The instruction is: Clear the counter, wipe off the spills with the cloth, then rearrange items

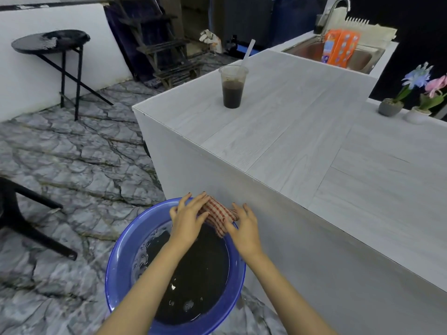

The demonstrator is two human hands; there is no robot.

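From the head view, you were bent over the blue basin (116, 269) down on the marbled floor (72, 165), and it sat tight against the white side of the desk (314, 141). Dark water filled the basin, with a few bubbles along its edge. The red-checked cloth (219, 215) was bunched up between your two hands, above the basin's far rim and clear of the water. Your left hand (187, 217) lay over one end, its fingers wrapped across the top of the fabric and gripping it. Your right hand (244, 228) took the other end, thumb pinching the cloth while the other fingers fanned out a little above it. Up on the desk, near its far corner, stood a clear plastic cup (232, 87), upright and about half full of a dark drink, with a white straw (248, 50) leaning out of it. Beyond that, a steel sink (367, 56) held an orange carton (339, 48), with the faucet (336, 8) arching over it. Off on the right edge, a grey pot (390, 107) with a blue flower and a white pot (417, 114) with a pink one stood side by side. Across the floor, a black round table (48, 42) stood by the wall, and part of a black chair (29, 218) showed at your left.
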